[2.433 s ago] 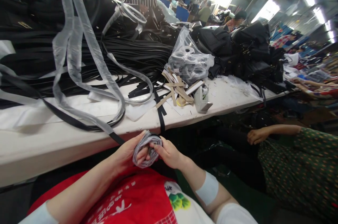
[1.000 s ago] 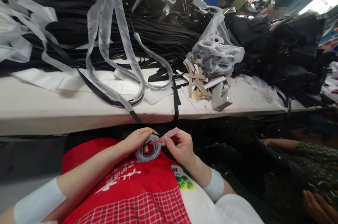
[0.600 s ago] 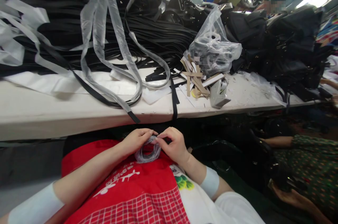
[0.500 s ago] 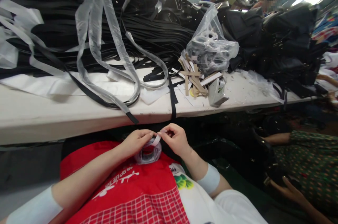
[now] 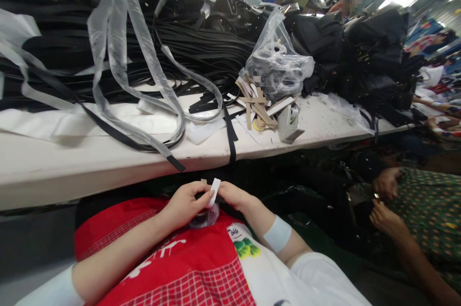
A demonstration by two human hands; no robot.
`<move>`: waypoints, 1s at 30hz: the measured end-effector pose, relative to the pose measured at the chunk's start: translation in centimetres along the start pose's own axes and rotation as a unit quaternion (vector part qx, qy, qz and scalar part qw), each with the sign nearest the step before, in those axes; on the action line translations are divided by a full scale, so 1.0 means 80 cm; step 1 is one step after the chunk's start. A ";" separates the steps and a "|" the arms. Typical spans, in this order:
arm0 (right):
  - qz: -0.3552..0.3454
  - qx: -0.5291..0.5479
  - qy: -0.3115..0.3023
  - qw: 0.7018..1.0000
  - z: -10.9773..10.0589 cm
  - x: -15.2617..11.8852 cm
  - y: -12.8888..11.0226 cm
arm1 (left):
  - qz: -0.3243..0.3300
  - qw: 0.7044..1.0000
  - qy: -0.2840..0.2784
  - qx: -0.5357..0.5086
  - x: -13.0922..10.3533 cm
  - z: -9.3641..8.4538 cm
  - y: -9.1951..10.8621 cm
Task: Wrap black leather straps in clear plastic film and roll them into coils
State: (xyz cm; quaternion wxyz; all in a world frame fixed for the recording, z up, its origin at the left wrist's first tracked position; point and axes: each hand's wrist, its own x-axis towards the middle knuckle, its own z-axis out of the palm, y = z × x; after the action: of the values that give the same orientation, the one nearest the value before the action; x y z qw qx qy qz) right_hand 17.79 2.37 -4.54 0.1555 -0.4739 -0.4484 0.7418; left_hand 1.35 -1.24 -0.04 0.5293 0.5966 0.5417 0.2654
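Above my lap, my left hand point(image 5: 188, 202) pinches a short white strip point(image 5: 215, 192) between thumb and fingers. A tan end point(image 5: 203, 181) shows just behind those fingers. My right hand point(image 5: 232, 194) is right beside the strip, its fingers curled and partly hidden behind it, so what they hold is unclear. Under my hands, a clear-wrapped roll point(image 5: 205, 218) rests against the red apron point(image 5: 173, 253), partly covered by my left hand.
A white table point(image 5: 108, 166) runs across, bearing black straps point(image 5: 201, 46), clear-wrapped bands point(image 5: 144, 46), tan and white strips point(image 5: 259, 106), a tape dispenser point(image 5: 289, 126) and a plastic bag point(image 5: 279, 63). At right sits a person in dotted green point(image 5: 428, 210).
The white strip now stands upright in my left hand, which covers more of the roll. My right hand has turned behind the strip. The view has shifted slightly right.
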 end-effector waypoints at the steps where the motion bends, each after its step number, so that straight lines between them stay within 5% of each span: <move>1: -0.006 0.025 0.009 1.000 0.004 0.000 0.001 | 0.007 1.000 0.003 -0.002 -0.001 0.000 0.000; 5: -0.024 0.125 0.045 0.991 0.012 -0.003 0.002 | 0.041 0.999 0.012 -0.022 -0.006 -0.004 0.001; 12: -0.020 0.151 0.026 0.988 0.016 -0.004 -0.004 | 0.061 0.998 0.001 -0.021 -0.011 -0.004 0.001; 22: -0.171 0.021 0.189 0.967 0.020 -0.021 -0.010 | -0.020 0.998 0.065 -0.001 -0.011 -0.001 -0.009; 30: -0.165 -0.023 0.045 0.985 -0.002 -0.030 -0.026 | -0.054 0.995 0.084 -0.007 -0.009 0.005 -0.009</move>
State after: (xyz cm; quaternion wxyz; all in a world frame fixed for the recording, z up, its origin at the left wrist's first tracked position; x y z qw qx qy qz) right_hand 18.71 2.01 -1.47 0.2850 -0.4298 -0.5300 0.6731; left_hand 1.22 -2.17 -0.65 0.4993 0.5385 0.6138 0.2896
